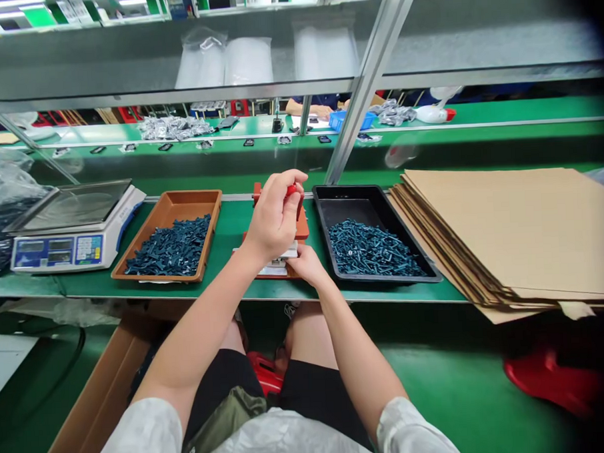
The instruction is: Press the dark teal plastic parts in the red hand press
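Observation:
My left hand (274, 214) grips a red lever (291, 191) on top of an orange-red bench fixture (302, 226), and the fingers wrap most of the lever. Below it, my right hand (308, 265) rests against a small white part (283, 257) on the fixture, its fingertips hidden behind my left hand. A brown tray (191, 200) of dark teal plastic parts (170, 249) stands left of the fixture. To the right, a black tray (365, 196) holds dark teal screw-like parts (370, 250).
A digital scale (74, 226) stands at far left on the green bench, and a tall stack of cardboard sheets (507, 237) lies at right. Above, a glass shelf (176, 92) spans the bench. Beyond it, a co-worker's hand (311, 107) rests near a blue basket (350, 121).

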Tool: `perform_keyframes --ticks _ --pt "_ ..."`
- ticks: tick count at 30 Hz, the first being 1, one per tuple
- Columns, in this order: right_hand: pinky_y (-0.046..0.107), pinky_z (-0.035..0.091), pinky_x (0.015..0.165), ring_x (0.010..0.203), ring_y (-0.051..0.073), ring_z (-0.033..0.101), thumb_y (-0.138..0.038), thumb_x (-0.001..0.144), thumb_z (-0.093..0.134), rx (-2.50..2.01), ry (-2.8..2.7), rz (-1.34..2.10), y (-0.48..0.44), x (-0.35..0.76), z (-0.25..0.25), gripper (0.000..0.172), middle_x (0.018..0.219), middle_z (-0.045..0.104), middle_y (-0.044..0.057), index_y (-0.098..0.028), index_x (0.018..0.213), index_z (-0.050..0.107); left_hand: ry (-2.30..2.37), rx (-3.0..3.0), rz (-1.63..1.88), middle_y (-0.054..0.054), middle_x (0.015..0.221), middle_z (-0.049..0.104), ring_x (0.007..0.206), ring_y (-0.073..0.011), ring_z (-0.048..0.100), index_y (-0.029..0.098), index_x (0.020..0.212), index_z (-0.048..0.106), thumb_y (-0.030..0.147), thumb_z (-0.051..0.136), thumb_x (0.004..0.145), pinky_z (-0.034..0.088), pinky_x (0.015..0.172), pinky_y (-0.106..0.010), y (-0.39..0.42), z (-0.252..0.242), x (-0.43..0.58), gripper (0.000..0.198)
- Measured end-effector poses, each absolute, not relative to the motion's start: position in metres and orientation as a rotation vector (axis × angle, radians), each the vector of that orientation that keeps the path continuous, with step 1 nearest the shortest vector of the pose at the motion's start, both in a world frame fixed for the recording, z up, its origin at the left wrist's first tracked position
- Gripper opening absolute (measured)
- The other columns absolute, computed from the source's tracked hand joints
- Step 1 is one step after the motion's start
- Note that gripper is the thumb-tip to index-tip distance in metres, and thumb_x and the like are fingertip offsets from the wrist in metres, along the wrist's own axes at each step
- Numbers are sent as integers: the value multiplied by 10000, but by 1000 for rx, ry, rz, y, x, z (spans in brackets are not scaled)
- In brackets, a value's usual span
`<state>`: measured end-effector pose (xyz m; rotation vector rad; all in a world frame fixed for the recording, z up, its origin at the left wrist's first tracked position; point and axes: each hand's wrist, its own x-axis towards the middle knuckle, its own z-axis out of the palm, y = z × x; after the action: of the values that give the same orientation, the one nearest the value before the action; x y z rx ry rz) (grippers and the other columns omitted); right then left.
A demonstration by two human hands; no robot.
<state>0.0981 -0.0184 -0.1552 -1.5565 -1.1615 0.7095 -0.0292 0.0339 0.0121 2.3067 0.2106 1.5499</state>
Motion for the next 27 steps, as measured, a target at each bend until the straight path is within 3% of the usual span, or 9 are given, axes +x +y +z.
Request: perform_keyframes --ticks 5,12,17,22,27 --pt "292 538 750 800 238 700 -178 698 594 -1640 -1188 706 -23 97 -146 237 838 780 48 -128 853 767 244 2286 1620 -88 1190 596 1136 -205 617 266 1347 464 394 294 1095 537 977 -396 24 -7 -29 330" --pt "293 515 745 830 250 683 -183 734 594 -1773 -1195 569 -28 93 -145 227 894 781 74 -138 896 746 219 2178 1648 -74 1298 578 1269 -203 565 274 1356 443 416 342 1093 497 1057 -426 19 -17 -22 315" --pt "300 517 783 833 247 682 -167 742 592 -1757 -1192 593 -27 93 -146 221 903 776 61 -145 908 736 288 2184 1436 -85 1544 428 1467 -197 396 236 1384 417 491 221 1098 365 1162 -392 20 -22 -20 431" --pt "304 522 813 880 252 698 -101 737 575 -1759 -1226 561 -23 96 -150 259 924 781 66 -165 924 743 195 2082 1619 -46 1285 556 1244 -202 591 286 1281 467 499 335 1081 459 1072 -400 30 -9 -15 320" --pt "332 534 866 944 275 711 -76 724 599 -1777 -1212 609 -22 96 -145 301 983 786 73 -181 967 743 194 2129 1577 -56 1313 508 1325 -279 571 259 1301 474 546 316 1075 469 1112 -461 36 -11 -15 398"
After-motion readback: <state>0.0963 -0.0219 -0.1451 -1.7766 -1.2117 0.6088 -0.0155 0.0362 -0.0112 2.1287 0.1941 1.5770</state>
